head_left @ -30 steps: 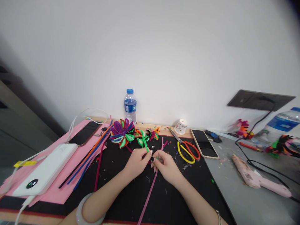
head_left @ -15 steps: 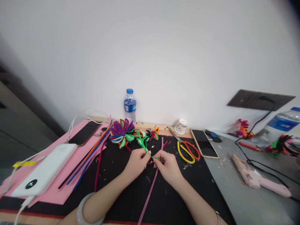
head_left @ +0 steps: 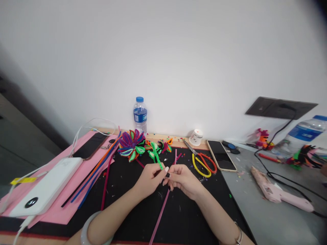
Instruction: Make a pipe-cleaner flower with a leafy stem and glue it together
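A bright green pipe cleaner [head_left: 156, 154] with a looped, twisted upper part rises from between my two hands, over the black mat [head_left: 133, 211]. My left hand [head_left: 150, 178] pinches its lower stretch between thumb and index finger. Fingertips touching the left ones, my right hand [head_left: 182, 178] is closed at the lower end of the green stem, which the fingers partly hide. Behind the hands lies a many-coloured pipe-cleaner flower [head_left: 131, 144]. Below the right hand a pink pipe cleaner [head_left: 160, 217] runs toward me along the mat.
Scissors [head_left: 201, 163] with yellow and orange handles lie right of my hands, beside a phone [head_left: 221, 155]. A paper cup [head_left: 196, 137] and a water bottle [head_left: 140, 115] stand by the wall. Left are a white power bank [head_left: 48, 187] and pink sheets [head_left: 61, 211]; right, a glue gun [head_left: 278, 192].
The green pipe cleaner has tilted and now stands straighter. My right fingers have moved in against the left fingertips and curled under. The view has shifted slightly.
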